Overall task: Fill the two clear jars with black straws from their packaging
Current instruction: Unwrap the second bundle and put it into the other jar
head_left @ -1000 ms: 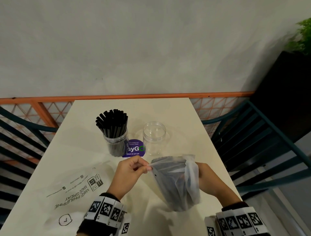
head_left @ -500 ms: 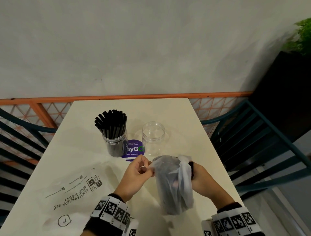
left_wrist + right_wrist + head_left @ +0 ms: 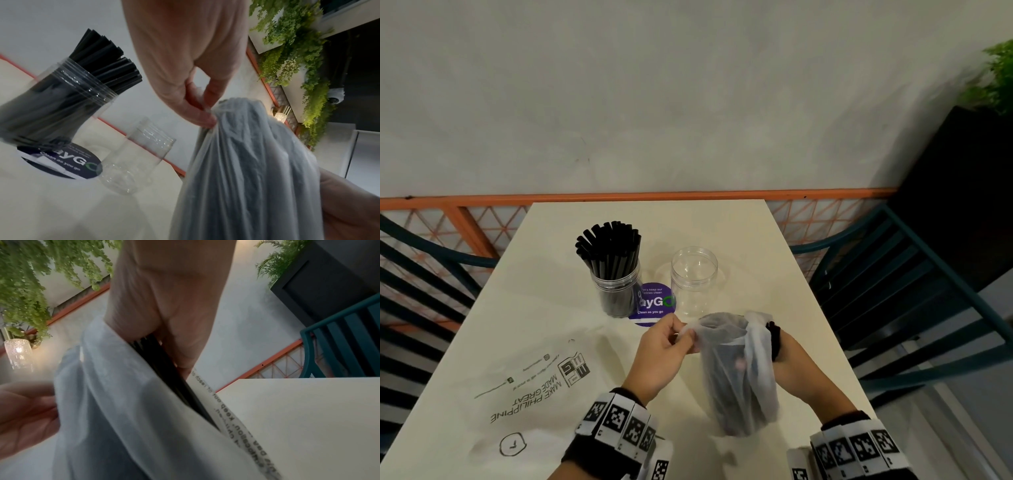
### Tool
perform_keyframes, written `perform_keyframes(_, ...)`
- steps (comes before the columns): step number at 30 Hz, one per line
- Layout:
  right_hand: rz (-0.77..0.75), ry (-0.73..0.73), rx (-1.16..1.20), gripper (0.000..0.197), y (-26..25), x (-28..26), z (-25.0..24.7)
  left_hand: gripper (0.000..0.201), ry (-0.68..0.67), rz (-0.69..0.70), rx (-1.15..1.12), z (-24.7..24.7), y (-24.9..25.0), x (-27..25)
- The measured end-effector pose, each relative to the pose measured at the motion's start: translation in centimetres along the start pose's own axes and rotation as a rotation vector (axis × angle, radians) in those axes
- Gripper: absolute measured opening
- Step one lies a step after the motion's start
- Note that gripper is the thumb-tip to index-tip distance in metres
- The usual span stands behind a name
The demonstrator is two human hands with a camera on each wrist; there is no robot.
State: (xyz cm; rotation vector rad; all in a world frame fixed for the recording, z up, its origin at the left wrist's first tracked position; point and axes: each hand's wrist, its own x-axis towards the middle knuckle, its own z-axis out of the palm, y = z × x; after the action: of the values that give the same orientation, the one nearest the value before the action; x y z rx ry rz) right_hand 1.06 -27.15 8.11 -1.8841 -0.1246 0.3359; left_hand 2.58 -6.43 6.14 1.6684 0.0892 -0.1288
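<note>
At the near edge of the cream table (image 3: 774,260), the person holds a translucent plastic bag (image 3: 739,377) upright between both hands. The left hand (image 3: 659,356) pinches the bag's top rim between thumb and fingertips (image 3: 202,116), drawing that side of the mouth outward. The right hand (image 3: 796,365) is on the bag's far right side; the right wrist view shows its fingers curled around a bundle of black straws (image 3: 164,368) that rise out of the bag's opening, with the film bunched beside them and a printed strip of the packaging running along the bundle. A dark mass shows through the film lower in the bag, though individual straws cannot be told apart there. Farther back on the table stand the two clear jars, well apart from the hands: the left jar (image 3: 616,291) is packed with black straws standing upright and fanning above its rim, and the right jar (image 3: 694,281) holds nothing visible. A round purple sticker (image 3: 652,303) lies on the tabletop between the two jars, partly behind the left one. A flat plastic sheet with printed lettering (image 3: 530,383) lies on the table left of the person's left wrist. Teal chairs (image 3: 893,291) flank the table.
</note>
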Motion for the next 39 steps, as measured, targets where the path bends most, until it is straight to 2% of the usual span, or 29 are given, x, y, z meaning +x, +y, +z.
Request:
perform_keyframes(3, 0.008, -0.046, -0.040, 0.046, 0.7, 0.4, 0.5, 0.024, -0.013, 0.001, 0.002, 0.7, -0.1, -0.2)
perform_keyframes(4, 0.020, -0.017, -0.059, 0.050, 0.7, 0.5, 0.6, 0.023, -0.044, 0.006, -0.002, 0.8, -0.1, -0.2)
perform_keyframes(7, -0.019, 0.057, -0.063, 0.035, 1.1, 0.6, 0.3, 0.031, -0.150, 0.002, -0.090, 0.4, -0.2, -0.5)
perform_keyframes(9, 0.017, 0.131, -0.126, 0.037, 1.4, 0.9, -0.1, 0.041, -0.211, 0.006, -0.108, -0.3, -0.1, -0.8)
perform_keyframes(11, 0.005, 0.045, -0.040, 0.041, 0.6, 0.9, -0.1, 0.042, -0.223, 0.006, -0.130, -0.5, 0.1, -0.8)
perform_keyframes(13, -0.096, -0.143, 0.104, 0.013, 0.1, 1.1, 0.8, 0.031, -0.139, 0.021, -0.137, -0.2, 0.2, -0.7)
perform_keyframes(14, -0.039, -0.136, 0.094, 0.005, -0.4, 0.8, 0.7, 0.021, -0.071, 0.039, -0.119, 0.0, 0.2, -0.5)
perform_keyframes(15, 0.004, -0.042, 0.058, 0.010, -0.4, 0.4, 0.4, 0.010, -0.013, 0.052, -0.102, 0.2, 0.2, -0.4)
perform_keyframes(16, 0.007, 0.046, 0.019, 0.021, 0.0, 0.4, -0.1, 0.011, 0.042, 0.062, -0.081, 0.4, 0.0, -0.3)
perform_keyframes(17, 0.028, 0.069, 0.015, 0.029, 0.5, 0.4, -0.4, 0.023, 0.077, 0.071, -0.065, 0.5, -0.2, -0.2)
perform_keyframes(19, 0.066, 0.026, 0.001, 0.026, 1.4, 0.5, -0.9, 0.031, 0.081, 0.070, -0.037, 0.7, -0.3, 0.0)
perform_keyframes(21, 0.107, 0.002, 0.039, 0.031, 1.3, 0.6, -0.9, 0.024, 0.005, 0.061, 0.000, 1.0, -0.1, 0.0)
perform_keyframes(24, 0.031, -0.008, 0.079, 0.045, 1.2, 0.5, -0.5, 0.014, -0.145, 0.050, -0.027, 1.3, 0.2, -0.3)
perform_keyframes(26, 0.011, 0.098, 0.102, 0.057, 1.6, 0.5, -0.3, 0.012, -0.202, 0.033, -0.060, 1.2, 0.4, -0.4)
perform_keyframes(27, -0.004, 0.160, 0.048, 0.048, 1.7, 0.6, -0.1, 0.011, -0.209, 0.025, -0.073, 1.2, 0.5, -0.4)
perform_keyframes(29, -0.043, 0.186, -0.024, 0.022, 1.9, 0.7, -0.3, 0.009, -0.188, 0.007, -0.079, 1.0, 0.5, -0.5)
perform_keyframes(31, -0.064, 0.238, -0.020, 0.032, 1.9, 0.7, -0.6, 0.010, -0.193, 0.012, -0.096, 0.9, 0.5, -0.8)
perform_keyframes(33, -0.066, 0.252, 0.008, 0.021, 1.9, 0.6, -0.8, 0.026, -0.262, 0.029, -0.146, 0.8, 0.6, -1.2)
perform_keyframes(35, -0.043, 0.202, 0.011, 0.016, 2.1, 0.6, -0.9, 0.046, -0.313, 0.032, -0.122, 0.7, 0.7, -1.2)
perform_keyframes(37, -0.024, 0.156, 0.031, 0.023, 2.0, 0.6, -0.9, 0.037, -0.259, 0.041, -0.087, 0.7, 0.6, -0.9)
perform_keyframes(38, -0.029, 0.148, 0.031, 0.035, 1.8, 0.6, -0.8, 0.026, -0.194, 0.048, -0.068, 0.9, 0.6, -0.6)
perform_keyframes(39, -0.062, 0.127, 0.032, 0.058, 1.7, 0.5, -0.6, 0.013, -0.128, 0.059, -0.030, 1.1, 0.6, -0.3)
